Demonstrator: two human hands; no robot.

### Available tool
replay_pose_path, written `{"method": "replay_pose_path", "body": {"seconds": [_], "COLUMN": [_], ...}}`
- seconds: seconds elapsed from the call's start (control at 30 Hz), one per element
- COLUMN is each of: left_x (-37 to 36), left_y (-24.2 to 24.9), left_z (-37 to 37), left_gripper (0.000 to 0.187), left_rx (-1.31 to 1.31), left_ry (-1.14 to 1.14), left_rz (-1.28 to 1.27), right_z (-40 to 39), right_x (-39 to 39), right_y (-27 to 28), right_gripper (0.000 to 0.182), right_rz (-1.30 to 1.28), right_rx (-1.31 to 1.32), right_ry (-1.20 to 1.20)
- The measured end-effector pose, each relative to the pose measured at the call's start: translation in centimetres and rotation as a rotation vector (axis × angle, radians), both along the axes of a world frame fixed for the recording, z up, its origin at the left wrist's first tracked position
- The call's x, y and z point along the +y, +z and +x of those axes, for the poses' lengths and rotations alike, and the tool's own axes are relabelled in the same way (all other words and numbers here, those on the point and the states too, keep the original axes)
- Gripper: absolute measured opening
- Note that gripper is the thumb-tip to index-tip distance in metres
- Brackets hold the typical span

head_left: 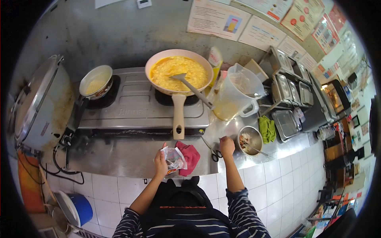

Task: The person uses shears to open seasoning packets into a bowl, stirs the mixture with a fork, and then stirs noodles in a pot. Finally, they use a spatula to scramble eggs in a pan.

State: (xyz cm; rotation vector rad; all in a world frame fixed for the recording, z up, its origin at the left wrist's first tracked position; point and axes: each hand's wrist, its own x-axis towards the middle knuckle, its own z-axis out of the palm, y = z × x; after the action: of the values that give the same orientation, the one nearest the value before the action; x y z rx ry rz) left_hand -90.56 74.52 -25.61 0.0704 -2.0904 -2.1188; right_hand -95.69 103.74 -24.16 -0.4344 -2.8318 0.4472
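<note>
My left hand holds a small clear and white plastic packet over the counter's front edge, beside a red cloth. My right hand is closed next to a steel bowl with white and brown contents and a spoon; what it holds, if anything, is too small to tell. Black-handled scissors lie just left of it. On the stove, a pan holds yellow, egg-like food, with a grey spatula resting in it.
A smaller pan sits on the left burner, near a large metal cooker. Right of the stove are a plastic jug, a green cloth, a metal tray and a rack of containers.
</note>
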Motion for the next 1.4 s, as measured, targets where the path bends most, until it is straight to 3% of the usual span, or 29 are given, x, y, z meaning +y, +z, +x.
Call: {"method": "replay_pose_path", "body": {"seconds": [0.07, 0.1, 0.17, 0.23, 0.3, 0.37, 0.5, 0.57, 0.6, 0.7, 0.73, 0.77, 0.83, 0.9, 0.97, 1.0, 1.03, 1.13, 1.23, 1.4], "left_x": [-0.1, -0.1, 0.2, 0.5, 0.7, 0.9, 0.8, 0.9, 0.8, 1.2, 1.6, 2.0, 3.2, 4.2, 4.8, 5.1, 5.5, 6.9, 8.5, 14.0], "left_y": [-0.5, -0.5, 0.1, 0.0, -0.1, 0.6, 2.2, 3.3, 3.1, 4.3, 4.7, 5.7, 7.6, 6.9, 6.9, 8.7, 9.6, 10.1, 8.5, 8.9], "left_z": [-0.1, -0.1, 0.1, 0.0, 0.0, -0.1, 0.3, 0.8, 0.6, 0.8, 0.9, 1.3, 1.6, 2.2, 2.7, 2.9, 2.9, 2.3, 0.9, -1.7], "left_gripper": [0.037, 0.036, 0.035, 0.035, 0.035, 0.035, 0.037, 0.04, 0.043, 0.043, 0.043, 0.043, 0.042, 0.046, 0.06, 0.075, 0.075, 0.073, 0.069, 0.049], "left_rx": [0.028, 0.059, 0.059, 0.053, 0.052, 0.129, 0.115, -0.01, 0.014, 0.026, -0.006, -0.002, 0.036, 0.038, 0.317, 0.307, 0.308, 0.301, 0.408, 0.351], "left_ry": [0.021, 0.013, 0.046, 0.019, 0.015, 0.078, 0.005, 0.055, 0.053, 0.03, 0.004, 0.0, -0.047, -0.162, -0.388, -0.525, -0.533, -0.555, -0.564, -0.536], "left_rz": [-0.074, -0.144, -0.215, -0.225, -0.192, -0.254, -0.22, 0.093, 0.119, 0.113, 0.138, 0.141, -0.047, -0.064, -0.527, -0.666, -0.666, -0.694, -0.766, -0.415], "right_z": [0.7, 1.1, 2.5, 4.2, 5.0, 5.6, 6.1, 6.4, 6.6, 7.5, 7.9, 8.4, 8.9, 9.1, 9.0, 8.9, 8.9, 8.8, 8.5, 7.6], "right_x": [-3.1, -4.9, -8.9, -13.1, -16.4, -18.2, -17.8, -16.1, -15.2, -13.5, -13.3, -13.2, -13.3, -13.2, -12.1, -11.2, -10.5, -8.1, -4.9, 2.4], "right_y": [4.3, 5.2, 6.2, 7.1, 5.2, 3.5, 6.1, 9.2, 10.1, 9.5, 8.5, 7.5, 5.7, 5.4, 5.4, 5.0, 4.8, 7.5, 7.9, 10.5], "right_gripper": [0.011, 0.011, 0.015, 0.013, 0.015, 0.023, 0.03, 0.04, 0.053, 0.062, 0.061, 0.061, 0.062, 0.053, 0.045, 0.04, 0.04, 0.037, 0.04, 0.045], "right_rz": [-0.448, -0.456, -1.182, -1.112, -0.6, -0.303, -0.242, -0.4, -0.37, -0.453, -0.677, -0.673, -0.84, -0.959, -0.972, -1.161, -1.163, -1.816, -1.777, -1.644], "right_rx": [0.069, 0.057, 0.243, 0.072, -0.01, -0.027, -0.046, 0.157, 0.138, 0.214, 0.118, 0.122, 0.018, 0.023, -0.096, -0.027, -0.023, -0.344, -0.336, -0.283], "right_ry": [0.012, 0.035, 0.225, 0.267, 0.308, 0.504, 0.518, 0.522, 0.517, 0.432, 0.427, 0.424, 0.434, 0.319, 0.16, 0.31, 0.303, 0.207, 0.319, 0.445]}}
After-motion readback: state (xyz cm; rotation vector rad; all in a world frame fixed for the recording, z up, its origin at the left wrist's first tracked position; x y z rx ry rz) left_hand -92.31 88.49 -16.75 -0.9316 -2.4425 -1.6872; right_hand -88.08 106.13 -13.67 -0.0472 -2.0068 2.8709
